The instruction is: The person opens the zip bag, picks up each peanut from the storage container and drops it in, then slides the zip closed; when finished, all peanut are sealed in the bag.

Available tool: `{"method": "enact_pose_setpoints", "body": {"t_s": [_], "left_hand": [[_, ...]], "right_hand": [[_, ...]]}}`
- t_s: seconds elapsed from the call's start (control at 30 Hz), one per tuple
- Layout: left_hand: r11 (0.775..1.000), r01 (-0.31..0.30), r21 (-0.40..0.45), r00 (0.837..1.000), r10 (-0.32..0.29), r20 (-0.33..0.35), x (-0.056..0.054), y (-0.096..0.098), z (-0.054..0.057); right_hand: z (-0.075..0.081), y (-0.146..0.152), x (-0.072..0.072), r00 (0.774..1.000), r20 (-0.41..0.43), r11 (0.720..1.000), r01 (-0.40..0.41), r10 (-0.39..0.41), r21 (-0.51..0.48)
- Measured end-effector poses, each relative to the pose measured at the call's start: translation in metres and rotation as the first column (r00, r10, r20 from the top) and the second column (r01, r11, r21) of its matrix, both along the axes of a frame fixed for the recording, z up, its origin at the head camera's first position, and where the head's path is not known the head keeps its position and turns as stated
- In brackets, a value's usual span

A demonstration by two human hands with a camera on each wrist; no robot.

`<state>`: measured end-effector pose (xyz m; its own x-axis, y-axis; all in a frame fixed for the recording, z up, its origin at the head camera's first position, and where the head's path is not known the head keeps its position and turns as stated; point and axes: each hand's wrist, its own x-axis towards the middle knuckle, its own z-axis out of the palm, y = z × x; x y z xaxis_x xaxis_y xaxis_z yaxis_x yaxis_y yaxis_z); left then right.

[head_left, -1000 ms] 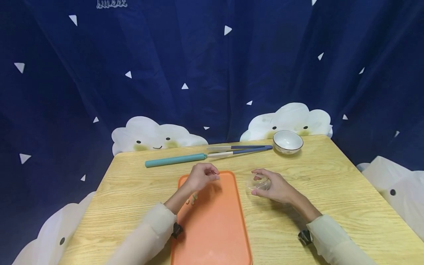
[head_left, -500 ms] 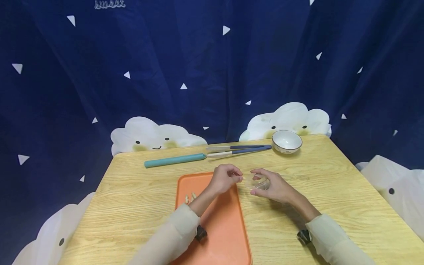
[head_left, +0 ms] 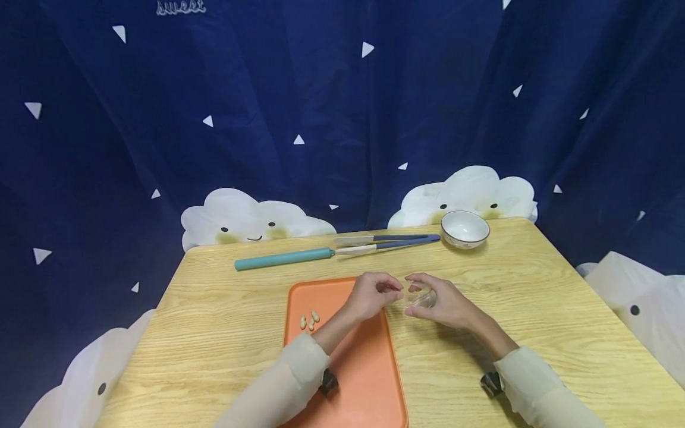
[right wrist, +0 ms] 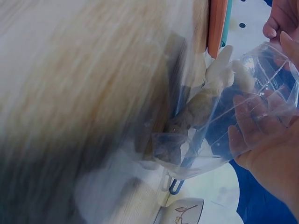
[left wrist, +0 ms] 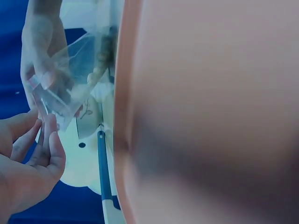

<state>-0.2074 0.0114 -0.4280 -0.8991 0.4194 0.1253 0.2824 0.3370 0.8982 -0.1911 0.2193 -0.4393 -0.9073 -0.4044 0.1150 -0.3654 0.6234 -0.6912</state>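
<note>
In the head view my right hand (head_left: 441, 300) holds a clear plastic bag (head_left: 424, 297) above the wood table, thumb on one side and fingers on the other. Brownish contents (right wrist: 198, 109) show low in the bag in the right wrist view; they look like peanuts, though blurred. My left hand (head_left: 371, 295) is at the bag's mouth over the tray's right edge. Its thumb and fingertips (left wrist: 38, 122) meet at the bag's rim and appear to pinch it. Three peanuts (head_left: 311, 324) lie at the left of the orange tray (head_left: 353, 380).
Behind the tray lie a teal rod (head_left: 283, 259) and blue-handled tongs (head_left: 396, 242). A white bowl (head_left: 464, 232) with a dark rim stands at the back right. A dark blue curtain (head_left: 342, 107) hangs behind the wooden table (head_left: 214, 315).
My left hand has moved right, from above the tray to the bag's mouth, uncovering the peanuts on the tray. The right hand stays in place with the bag.
</note>
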Motion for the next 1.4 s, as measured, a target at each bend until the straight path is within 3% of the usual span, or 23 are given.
{"method": "enact_pose_setpoints", "body": {"t_s": [0.37,0.6,0.9,1.1,1.4], "left_hand": [[0.998,-0.004,-0.059,1.0,0.004,0.006,-0.007,-0.048,0.0],[0.99,-0.018,-0.139,1.0,0.019,0.006,-0.009,-0.085,0.002],[0.967,-0.097,-0.234,0.995,0.093,-0.025,-0.012,-0.127,-0.011],[0.949,-0.121,-0.291,0.992,0.123,-0.013,-0.012,-0.143,-0.022],[0.945,-0.073,-0.319,0.997,0.081,0.011,-0.009,-0.148,-0.026]], "right_hand": [[-0.002,0.004,0.0,0.999,-0.046,1.0,0.02,-0.02,0.017],[-0.004,0.006,-0.001,1.0,-0.018,1.0,0.011,-0.011,0.012],[-0.004,0.004,-0.002,0.999,-0.031,1.0,0.009,-0.009,0.01],[-0.004,0.005,-0.002,1.0,-0.012,1.0,0.005,-0.005,0.01],[-0.003,0.005,-0.001,1.0,0.003,1.0,0.005,-0.005,-0.001]]}}
